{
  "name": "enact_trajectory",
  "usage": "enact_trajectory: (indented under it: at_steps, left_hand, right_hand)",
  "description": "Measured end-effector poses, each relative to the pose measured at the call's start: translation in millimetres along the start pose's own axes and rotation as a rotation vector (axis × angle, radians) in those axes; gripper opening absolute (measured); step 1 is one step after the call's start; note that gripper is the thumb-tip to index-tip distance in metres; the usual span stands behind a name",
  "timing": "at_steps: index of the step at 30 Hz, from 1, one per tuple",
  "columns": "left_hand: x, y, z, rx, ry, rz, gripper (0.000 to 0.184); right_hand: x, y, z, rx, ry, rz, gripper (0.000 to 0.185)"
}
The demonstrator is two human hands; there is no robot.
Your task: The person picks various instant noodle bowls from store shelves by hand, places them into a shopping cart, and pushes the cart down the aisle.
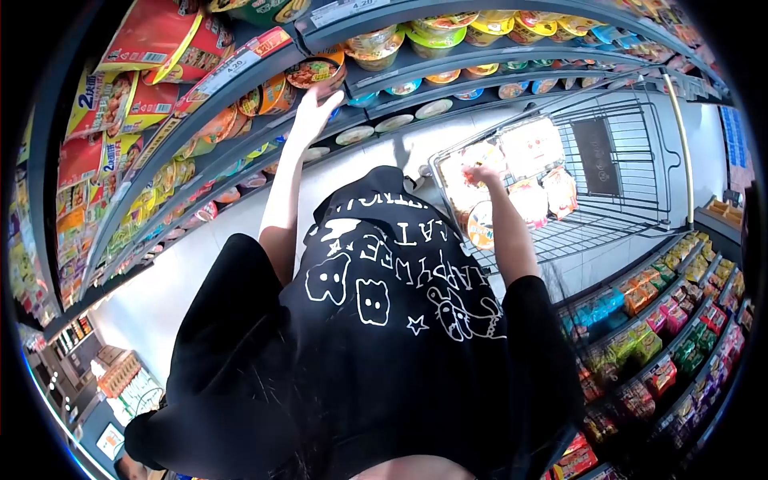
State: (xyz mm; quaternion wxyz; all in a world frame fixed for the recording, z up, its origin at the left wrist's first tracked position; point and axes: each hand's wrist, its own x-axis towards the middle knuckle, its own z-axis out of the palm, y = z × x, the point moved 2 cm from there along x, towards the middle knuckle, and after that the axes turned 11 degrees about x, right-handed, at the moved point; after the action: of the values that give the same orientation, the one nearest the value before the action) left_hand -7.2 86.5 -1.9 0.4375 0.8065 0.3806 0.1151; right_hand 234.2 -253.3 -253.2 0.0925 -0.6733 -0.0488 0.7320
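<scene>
My left hand [317,114] reaches up to the shelf on the left, thumb and fingers apart. Its fingertips are at the lower edge of an orange-rimmed instant noodle bowl [316,72], which still sits on its shelf; whether they touch it I cannot tell. Over the near end of a wire shopping cart [640,160] is my right hand [483,176], with its fingers washed out by glare. Below and around it lie packaged foods in the cart, including a noodle bowl [481,226] and a red-and-white pack [560,192].
Shelves of noodle bowls [436,36] curve along the top and left. Red noodle packs [144,48] hang over the upper left. Rows of bagged snacks [632,344] line the lower right. A pale floor [200,264] runs between them.
</scene>
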Motion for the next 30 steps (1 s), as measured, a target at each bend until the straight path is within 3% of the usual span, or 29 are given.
enact_trajectory:
  at_steps: [2, 3, 4, 5, 6, 7, 8, 10, 12, 14, 15, 17, 18, 20, 21, 22, 24, 25, 29, 30]
  left_hand:
    - [21.0, 27.2, 4.3, -0.069, 0.168, 0.118, 0.064]
    - [41.1, 27.6, 6.2, 0.156, 0.368, 0.352, 0.065]
    - [48.6, 46.4, 2.9, 0.19, 0.351, 0.355, 0.064]
    - [60.0, 55.1, 3.2, 0.15, 0.276, 0.273, 0.063]
    - [74.0, 59.3, 6.7, 0.112, 0.194, 0.191, 0.063]
    - [86.8, 56.7, 15.8, 0.118, 0.326, 0.194, 0.057]
    - [101.2, 47.0, 23.5, 0.118, 0.32, 0.201, 0.057]
    - [123.9, 32.0, 31.3, 0.287, 0.422, 0.105, 0.051]
    - [119.0, 34.4, 30.0, -0.083, -0.027, -0.165, 0.043]
    - [108.4, 43.0, 30.8, -0.465, 0.005, -0.238, 0.032]
    - [102.4, 50.4, 27.8, -0.515, -0.081, -0.245, 0.031]
    - [99.9, 58.0, 30.3, -0.614, -0.056, -0.14, 0.03]
    - [89.4, 74.5, 25.4, -0.646, -0.042, -0.143, 0.03]
    - [91.8, 67.5, 29.0, -0.763, -0.001, -0.152, 0.03]
    - [92.9, 64.4, 29.2, -0.82, 0.031, -0.105, 0.03]
    - [93.3, 62.1, 27.7, -0.877, 0.063, -0.057, 0.03]
    - [92.7, 40.2, 27.0, -1.01, 0.161, -0.233, 0.028]
    - [85.8, 28.6, 23.0, -0.985, 0.105, -0.153, 0.026]
    - [21.1, 19.0, 4.3, -0.842, 0.076, 0.027, 0.025]
    - [6.3, 13.6, 3.7, -0.847, 0.044, 0.038, 0.025]
  right_hand:
    - [-6.6, -0.5, 0.7, -0.056, 0.06, 0.12, 0.111]
    - [-14.9, 5.0, 11.8, -0.043, 0.365, -0.016, 0.076]
    - [-21.6, 8.5, 18.8, -0.027, 0.664, -0.158, 0.057]
    - [9.3, 12.3, 14.2, -0.014, 0.701, 0.027, 0.114]
    - [-55.9, -16.5, 44.1, 0.005, 0.915, 0.076, 0.115]
    - [-57.6, -16.1, 44.7, -0.095, 0.944, 0.005, 0.083]
    - [-58.2, -14.9, 46.7, -0.192, 0.97, -0.064, 0.062]
    - [-5.1, 5.5, 47.5, -0.248, 0.998, -0.122, 0.065]
    - [36.4, 23.9, 47.5, -0.388, 1.043, -0.24, 0.07]
    - [16.4, 18.5, 64.0, -0.328, 0.98, -0.285, 0.077]
    - [-8.7, 9.5, 74.9, -0.317, 0.982, -0.274, 0.077]
    - [-71.3, -9.1, 91.4, -0.287, 1.252, -0.401, 0.078]
    - [-69.5, -1.0, 88.2, -0.272, 1.26, -0.379, 0.078]
    - [-71.2, 11.6, 80.3, 0.425, 1.164, -0.854, 0.1]
    - [-71.0, 20.0, 82.1, 0.467, 1.257, -0.824, 0.087]
    - [-78.3, 24.3, 88.0, 0.484, 1.271, -0.81, 0.087]
    - [-90.1, 39.9, 102.3, 0.704, 1.339, -0.807, 0.08]
    - [-82.1, 52.8, 112.8, 0.924, 1.282, -0.83, 0.073]
    - [-104.3, 72.8, 164.8, 1.001, 1.375, -0.809, 0.067]
    - [-115.6, 70.1, 178.6, 1.158, 1.239, -0.842, 0.062]
